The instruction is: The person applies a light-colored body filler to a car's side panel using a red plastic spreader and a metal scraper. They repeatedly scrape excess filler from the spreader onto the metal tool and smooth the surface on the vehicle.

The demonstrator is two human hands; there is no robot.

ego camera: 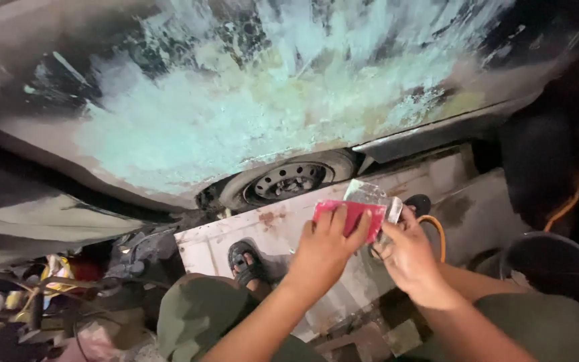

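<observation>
My left hand (323,251) grips a small red packet (350,214) by its lower edge, fingers wrapped over its face. My right hand (407,255) pinches the packet's clear plastic end (370,194) beside the red part. Both hands are held up in front of a car body panel (236,114) covered with pale green filler and sanding marks. My knee in olive trousers (199,315) and a foot in a black sandal (246,261) show below the hands.
A car wheel with a steel rim (289,181) sits under the panel. A white metal sheet (283,228) lies on the ground. An orange hose (437,231) curls at right beside a dark round bucket (557,268). Clutter fills the lower left.
</observation>
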